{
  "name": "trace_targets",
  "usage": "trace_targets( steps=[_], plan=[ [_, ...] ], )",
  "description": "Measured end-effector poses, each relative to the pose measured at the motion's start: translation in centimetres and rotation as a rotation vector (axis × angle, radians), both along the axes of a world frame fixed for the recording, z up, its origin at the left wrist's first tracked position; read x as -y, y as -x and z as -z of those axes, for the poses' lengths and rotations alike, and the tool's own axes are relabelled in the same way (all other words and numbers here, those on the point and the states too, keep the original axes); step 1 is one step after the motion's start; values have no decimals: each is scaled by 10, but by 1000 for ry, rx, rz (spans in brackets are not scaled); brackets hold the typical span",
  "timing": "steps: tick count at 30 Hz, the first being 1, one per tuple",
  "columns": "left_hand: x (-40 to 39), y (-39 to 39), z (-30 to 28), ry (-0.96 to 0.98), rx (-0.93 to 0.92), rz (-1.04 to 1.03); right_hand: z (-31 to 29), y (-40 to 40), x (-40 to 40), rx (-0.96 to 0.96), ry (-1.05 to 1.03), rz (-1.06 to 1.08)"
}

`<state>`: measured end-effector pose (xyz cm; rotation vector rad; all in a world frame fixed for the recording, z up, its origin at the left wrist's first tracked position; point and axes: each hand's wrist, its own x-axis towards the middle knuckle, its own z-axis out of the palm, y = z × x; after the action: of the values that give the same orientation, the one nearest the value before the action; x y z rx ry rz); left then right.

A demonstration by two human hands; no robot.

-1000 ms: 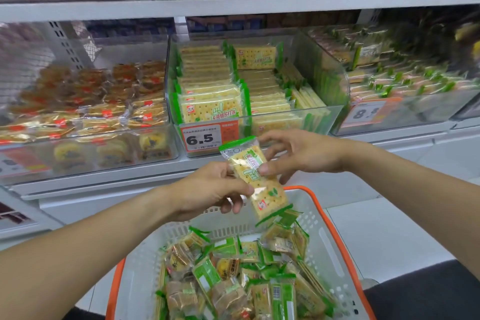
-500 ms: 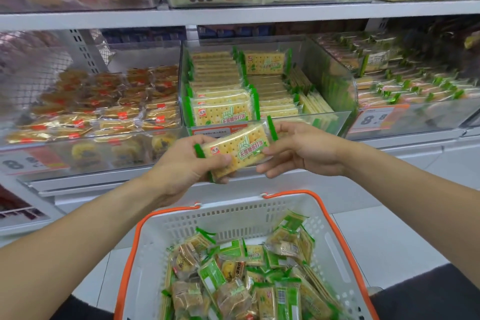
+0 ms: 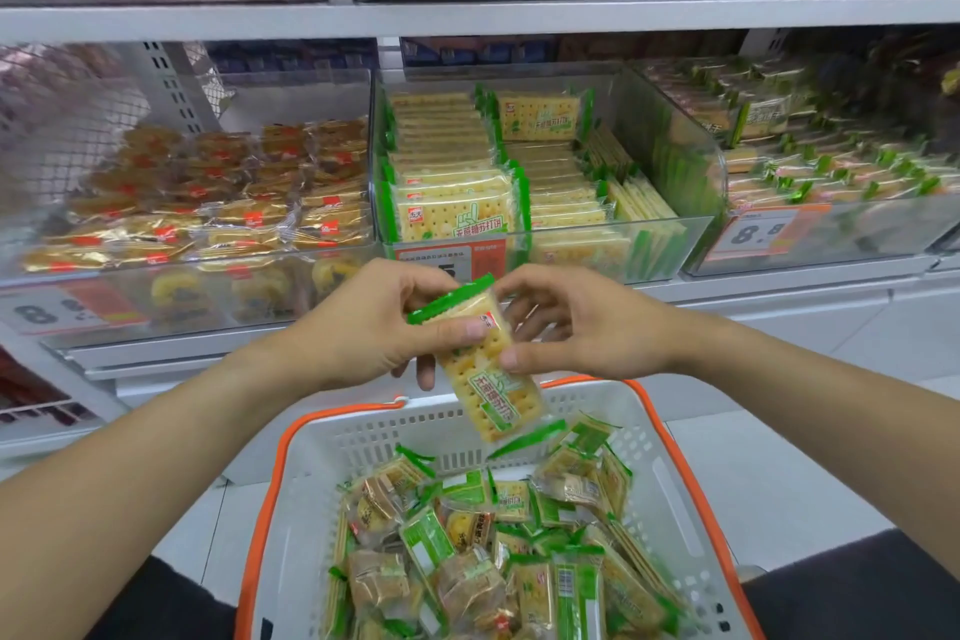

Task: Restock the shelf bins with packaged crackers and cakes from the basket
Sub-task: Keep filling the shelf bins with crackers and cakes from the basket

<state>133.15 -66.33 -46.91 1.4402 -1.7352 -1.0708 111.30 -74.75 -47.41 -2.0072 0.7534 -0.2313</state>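
Hands meet at frame center over the basket [image 3: 670,478]: the left hand [image 3: 363,327] grips a soda cracker packet [image 3: 483,364] near its top, thumb across its face, while the right hand [image 3: 576,322] pinches its right edge. Loose green-wrapped packets [image 3: 467,535] fill the basket. Behind, the clear middle bin [image 3: 670,244] holds cracker rows, with open room at its right side.

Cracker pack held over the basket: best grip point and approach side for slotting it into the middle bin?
Probably pinch the cracker pack across its flat faces near the top green seal, from the sides, as the left hand and right hand do. It hangs tilted, lower end free, so that end can lead into the middle bin.
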Motion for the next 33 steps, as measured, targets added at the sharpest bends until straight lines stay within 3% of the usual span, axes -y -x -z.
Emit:
trace_targets(
  steps=[7,11,14,16,22,24,27,30,33],
  plan=[
    [5,7,2,160,-38,-151,-8,-8,-1,113,-336,143],
    [12,1,6,458,240,-285,-21,-8,2,185,-455,228],
    [12,0,1,554,355,-317,-42,-2,9,243,-622,315],
    [11,-2,1,548,510,-258,-56,5,17,269,-673,382],
    [3,-7,13,244,861,-72,-72,15,71,468,-597,672],
    [5,-4,15,248,865,-96,-71,8,94,473,-546,692],
    [7,3,15,251,862,-126,-63,-7,133,317,-323,797],
    [7,3,17,263,857,-130,-55,-21,180,-1,145,885],
    [6,-2,18,293,850,-120,-52,-39,208,-314,594,725]
  ],
)
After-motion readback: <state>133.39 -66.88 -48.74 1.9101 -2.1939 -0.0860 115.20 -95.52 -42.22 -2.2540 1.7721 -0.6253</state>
